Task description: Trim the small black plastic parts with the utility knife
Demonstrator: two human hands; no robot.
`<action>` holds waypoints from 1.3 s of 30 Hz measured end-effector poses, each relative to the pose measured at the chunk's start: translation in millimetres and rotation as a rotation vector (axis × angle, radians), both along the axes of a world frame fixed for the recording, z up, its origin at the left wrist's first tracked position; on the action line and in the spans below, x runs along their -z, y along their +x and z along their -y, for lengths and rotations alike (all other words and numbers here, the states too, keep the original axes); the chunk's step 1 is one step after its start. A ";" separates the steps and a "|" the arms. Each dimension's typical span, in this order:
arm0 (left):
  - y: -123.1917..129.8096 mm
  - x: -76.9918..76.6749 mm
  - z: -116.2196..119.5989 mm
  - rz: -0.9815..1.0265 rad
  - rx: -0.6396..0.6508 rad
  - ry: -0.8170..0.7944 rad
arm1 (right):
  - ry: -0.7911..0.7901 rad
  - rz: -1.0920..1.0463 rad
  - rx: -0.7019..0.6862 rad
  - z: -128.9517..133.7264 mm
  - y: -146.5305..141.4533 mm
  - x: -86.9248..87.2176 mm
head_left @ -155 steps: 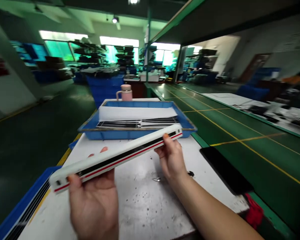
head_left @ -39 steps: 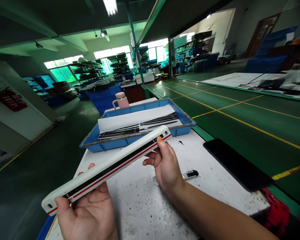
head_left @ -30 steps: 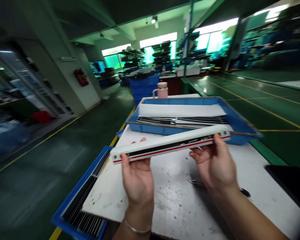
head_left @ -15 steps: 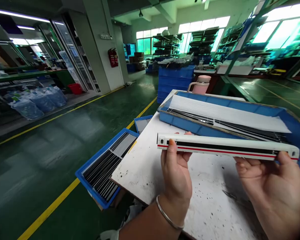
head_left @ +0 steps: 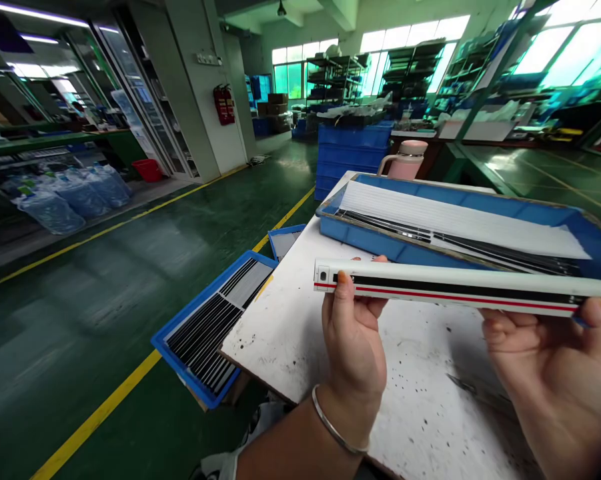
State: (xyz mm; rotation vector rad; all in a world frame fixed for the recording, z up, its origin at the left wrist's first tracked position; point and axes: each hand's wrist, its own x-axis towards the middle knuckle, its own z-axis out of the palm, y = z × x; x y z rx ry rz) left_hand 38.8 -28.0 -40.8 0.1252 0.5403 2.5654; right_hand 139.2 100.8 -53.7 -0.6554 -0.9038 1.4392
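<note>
One small plate [head_left: 207, 59] on the pillar above the red fire extinguisher [head_left: 223, 105] is the only candidate for writing, and it's too small for us to read. We find no legible brand on anything else.

Bench top [head_left: 290, 360] is white, scuffed and flecked with black spots, with a small dark item [head_left: 460, 383] lying blurred near the right. On it sits a blue tray [head_left: 365, 248] of striped white sheets and long black strips. A pink flask [head_left: 407, 160] stands just past that tray. Off the bench's left side are two more blue trays, the nearer [head_left: 180, 373] loaded with black strips, the farther [head_left: 285, 231] smaller. Room: green floor with a yellow line [head_left: 95, 420], stacked blue crates [head_left: 353, 157], bagged bottles [head_left: 50, 210], shelving [head_left: 410, 73] under bright windows.

White plastic shell [head_left: 455, 287]: long, narrow, black band, thin red stripe, small square recess at the left end; right end runs out of frame. We hold it level above the bench, just in front of the tray. Our left hand [head_left: 353, 353], silver bangle [head_left: 330, 430] on the wrist, grips the near end, thumb on the front face. Our right hand [head_left: 555, 380] cradles the far end from below, fingers curled around it.
</note>
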 end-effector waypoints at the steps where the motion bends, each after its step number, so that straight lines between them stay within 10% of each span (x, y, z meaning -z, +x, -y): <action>1: -0.1 -0.4 -0.1 -0.001 0.001 0.000 | -0.005 0.002 0.004 0.2 0.4 -0.2; 30: -4.9 -1.2 -3.5 -0.041 -0.005 -0.027 | 0.008 0.000 -0.096 -1.4 1.5 -8.5; 39: -26.0 2.8 10.8 -0.050 -0.086 -0.129 | 0.172 0.247 0.076 -11.8 20.2 -11.3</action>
